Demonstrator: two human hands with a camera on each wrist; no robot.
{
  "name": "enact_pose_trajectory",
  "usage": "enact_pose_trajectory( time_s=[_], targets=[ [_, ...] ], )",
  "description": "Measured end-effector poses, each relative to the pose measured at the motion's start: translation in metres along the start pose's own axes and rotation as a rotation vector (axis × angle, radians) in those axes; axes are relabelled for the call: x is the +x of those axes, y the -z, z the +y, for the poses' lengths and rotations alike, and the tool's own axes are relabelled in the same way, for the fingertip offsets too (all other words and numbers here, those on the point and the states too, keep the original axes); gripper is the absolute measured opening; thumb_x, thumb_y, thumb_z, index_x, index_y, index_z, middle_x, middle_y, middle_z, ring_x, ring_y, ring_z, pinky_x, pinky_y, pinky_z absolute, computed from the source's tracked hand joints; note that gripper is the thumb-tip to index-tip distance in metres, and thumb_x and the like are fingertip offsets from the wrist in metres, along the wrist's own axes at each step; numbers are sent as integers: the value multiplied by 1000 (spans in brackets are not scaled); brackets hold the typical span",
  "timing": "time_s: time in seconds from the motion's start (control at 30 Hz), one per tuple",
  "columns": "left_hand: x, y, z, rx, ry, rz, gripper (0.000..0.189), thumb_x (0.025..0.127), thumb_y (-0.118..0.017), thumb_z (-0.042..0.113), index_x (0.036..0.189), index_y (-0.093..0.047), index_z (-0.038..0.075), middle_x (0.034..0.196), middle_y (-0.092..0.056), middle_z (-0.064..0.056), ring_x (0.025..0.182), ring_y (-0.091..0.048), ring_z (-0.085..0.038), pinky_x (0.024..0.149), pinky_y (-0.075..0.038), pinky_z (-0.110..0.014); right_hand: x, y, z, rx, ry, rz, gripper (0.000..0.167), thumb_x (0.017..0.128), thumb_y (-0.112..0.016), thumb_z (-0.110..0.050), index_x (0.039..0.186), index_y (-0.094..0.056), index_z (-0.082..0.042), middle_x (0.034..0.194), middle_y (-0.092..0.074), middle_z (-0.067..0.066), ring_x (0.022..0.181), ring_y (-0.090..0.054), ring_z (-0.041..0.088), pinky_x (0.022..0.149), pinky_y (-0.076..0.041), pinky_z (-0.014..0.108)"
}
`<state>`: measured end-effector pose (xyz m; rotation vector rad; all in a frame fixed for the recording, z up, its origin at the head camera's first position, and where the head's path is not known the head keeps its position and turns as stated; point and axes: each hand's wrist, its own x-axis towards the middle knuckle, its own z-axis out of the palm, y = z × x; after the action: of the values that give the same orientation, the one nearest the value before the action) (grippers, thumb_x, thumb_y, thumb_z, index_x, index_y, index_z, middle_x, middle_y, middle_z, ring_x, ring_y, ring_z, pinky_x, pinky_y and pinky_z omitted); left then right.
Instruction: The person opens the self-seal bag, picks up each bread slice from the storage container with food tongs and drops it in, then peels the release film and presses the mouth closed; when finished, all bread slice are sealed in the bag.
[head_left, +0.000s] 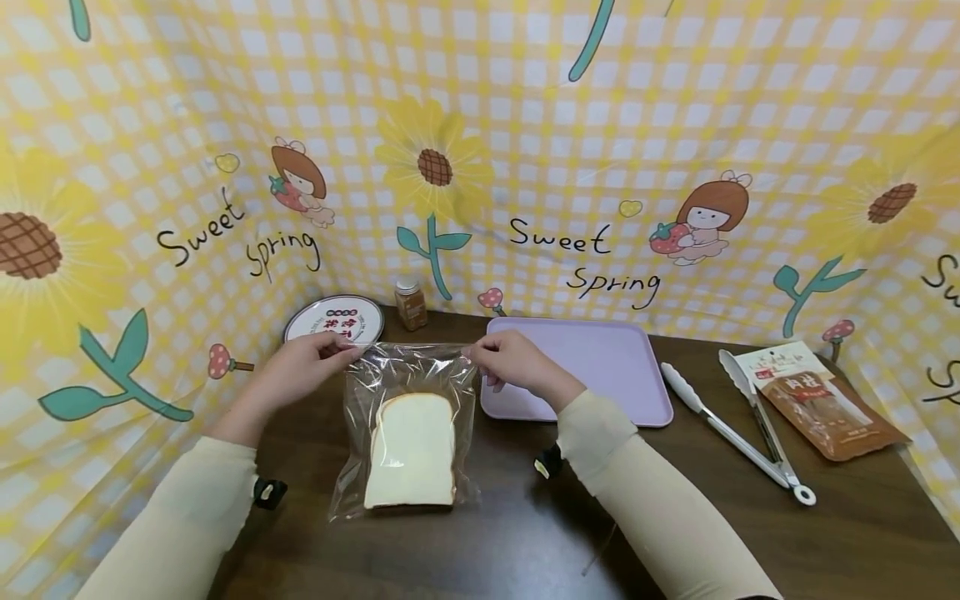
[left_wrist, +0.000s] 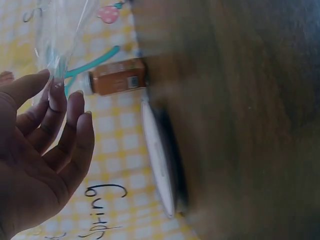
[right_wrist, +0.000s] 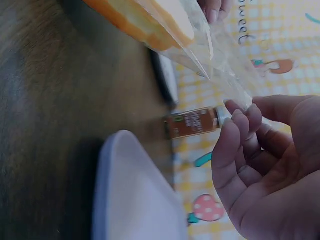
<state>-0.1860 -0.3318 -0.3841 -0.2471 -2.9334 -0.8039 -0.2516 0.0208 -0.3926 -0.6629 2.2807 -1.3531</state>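
Note:
A clear plastic bag (head_left: 352, 467) with a slice of bread (head_left: 412, 450) inside hangs upright between both hands. The left hand (head_left: 311, 367) pinches the bag's top left corner between thumb and forefinger, and the right hand (head_left: 517, 362) pinches its top right corner. In the left wrist view the thumb and index fingertip of the left hand (left_wrist: 50, 135) meet on the film, the other fingers loosely bent. The right wrist view has the right hand (right_wrist: 270, 155) gripping the film in the same way, with the orange-brown crust of the bread (right_wrist: 135, 25) at the top.
Behind the bag stand a round white plate (head_left: 300, 325) with red lettering and a small spice jar (head_left: 410, 305). A lilac tray (head_left: 600, 367) lies behind the right forearm. Farther right are metal tongs (head_left: 738, 437) with white tips and a brown food packet (head_left: 825, 408). A checked cloth hangs behind.

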Motion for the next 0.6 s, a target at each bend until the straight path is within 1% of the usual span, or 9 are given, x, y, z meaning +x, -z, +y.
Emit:
enact_pose_trajectory(
  time_s=[0.03,0.07,0.13,0.27,0.33,0.4,0.5,0.6],
  targets=[
    [3,-2,-1,1,10,-9,28,107,-67,38,110,-78,13,101,-78,-7,90,-66,-18,82,-53,-34,2,-1,2,14,-14,2,34,109,-61,-33,93,-75,-6,70,-58,1,64,-60,13,61,-60,28],
    [6,-4,-4,6,16,-20,29,108,-66,39,110,-78,13,102,-79,-8,90,-67,-18,81,-53,-35,5,-2,5,25,-27,6,35,110,-60,-32,94,-74,-4,71,-59,2,63,-60,13,60,-60,27],
    [14,-9,-6,23,27,-45,30,108,-64,40,110,-78,13,104,-79,-9,89,-69,-19,80,-53,-36,11,-4,10,43,-55,23,34,110,-59,-29,100,-76,-2,74,-61,3,62,-61,12,59,-60,27],
    [28,-18,-8,56,43,-107,29,109,-63,38,107,-77,13,100,-78,-10,79,-67,-17,71,-50,-34,22,-8,18,85,-107,65,31,109,-54,-18,112,-77,3,77,-68,4,59,-62,9,58,-61,26],
    [34,-23,-7,74,50,-137,27,109,-63,35,106,-76,11,95,-77,-9,74,-65,-16,68,-48,-33,26,-10,21,112,-132,80,32,109,-51,-13,117,-76,5,81,-74,8,59,-63,8,58,-62,25],
    [39,-28,-7,95,65,-158,26,109,-62,32,105,-75,10,89,-75,-9,71,-62,-16,65,-46,-32,29,-12,23,137,-154,88,33,109,-50,-11,121,-74,7,89,-79,15,59,-65,8,59,-62,25],
    [45,-33,-7,131,76,-154,25,109,-63,31,104,-75,9,88,-74,-7,69,-58,-16,64,-43,-31,31,-15,24,150,-177,94,34,111,-50,-13,127,-70,10,103,-81,24,59,-67,9,60,-63,24],
    [50,-36,-5,161,71,-134,25,109,-63,30,104,-74,8,91,-75,-8,70,-56,-19,65,-42,-32,27,-14,25,151,-193,92,39,111,-51,-18,133,-65,11,109,-79,28,60,-70,11,60,-64,25]
  ],
)
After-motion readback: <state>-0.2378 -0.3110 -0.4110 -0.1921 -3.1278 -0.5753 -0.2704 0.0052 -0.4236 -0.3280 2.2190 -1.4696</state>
